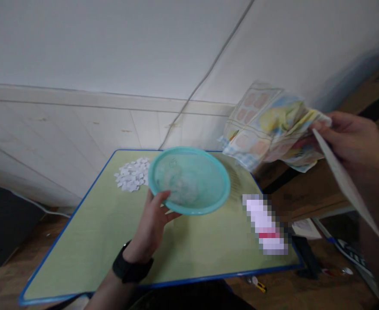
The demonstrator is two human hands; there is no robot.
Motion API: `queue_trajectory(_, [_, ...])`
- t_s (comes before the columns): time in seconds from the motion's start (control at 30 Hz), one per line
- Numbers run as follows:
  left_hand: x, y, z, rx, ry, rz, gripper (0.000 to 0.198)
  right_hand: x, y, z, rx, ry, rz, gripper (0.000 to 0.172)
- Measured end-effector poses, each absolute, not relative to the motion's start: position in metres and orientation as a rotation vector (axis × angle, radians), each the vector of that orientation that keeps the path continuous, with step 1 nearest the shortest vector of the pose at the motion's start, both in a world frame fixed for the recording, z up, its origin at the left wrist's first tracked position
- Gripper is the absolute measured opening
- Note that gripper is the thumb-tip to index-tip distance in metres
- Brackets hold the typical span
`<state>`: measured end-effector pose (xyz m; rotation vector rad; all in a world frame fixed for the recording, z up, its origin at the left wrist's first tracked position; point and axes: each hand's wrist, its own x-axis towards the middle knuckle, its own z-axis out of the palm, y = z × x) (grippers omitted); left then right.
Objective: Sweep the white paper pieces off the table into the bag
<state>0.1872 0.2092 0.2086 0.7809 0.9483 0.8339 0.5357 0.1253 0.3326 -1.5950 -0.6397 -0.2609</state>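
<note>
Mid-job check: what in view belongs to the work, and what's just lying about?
In the job:
- turquoise basin, in the left hand
- crumpled patterned sheet and pale flat piece, at the right hand
- probably the white scraps

Apparently lying about:
- pixelated item on the table
- grey cable

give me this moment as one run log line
left hand: holds bowl by near edge | right hand: holds colourful sheet | table: paper scraps, far left

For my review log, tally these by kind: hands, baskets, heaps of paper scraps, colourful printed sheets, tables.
Hands: 2, left hand and right hand
Turquoise basket: 1
White paper-scrap heap: 1
Colourful printed sheet: 1
Blue-edged table: 1
Total: 6
</note>
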Motion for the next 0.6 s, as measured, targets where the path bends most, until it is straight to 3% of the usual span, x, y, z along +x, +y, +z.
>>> queue_trajectory(0.1, [0.232,0.209,0.204,0.839,0.795,0.762,0.042,0.553,0.109,0.358,-1.614,-0.608,-0.316,0.061])
queue_trajectory(0.23, [0.298,0.221,0.195,0.877,0.782,0.656,0.057,0.588,0.085,0.387,-1.762,-0.738,-0.274,0.036])
queue_trajectory(0.37, [0.346,0.233,0.189,0.928,0.823,0.636,0.068,0.598,0.07,0.396,-1.748,-0.832,-0.286,0.039])
queue_trajectory(0.5, [0.35,0.236,0.187,0.971,0.854,0.628,0.071,0.591,0.062,0.386,-1.7,-0.858,-0.255,0.025])
queue_trajectory(0.6, [0.327,0.232,0.193,1.004,0.899,0.656,0.089,0.586,0.055,0.375,-1.663,-0.925,-0.2,0.033])
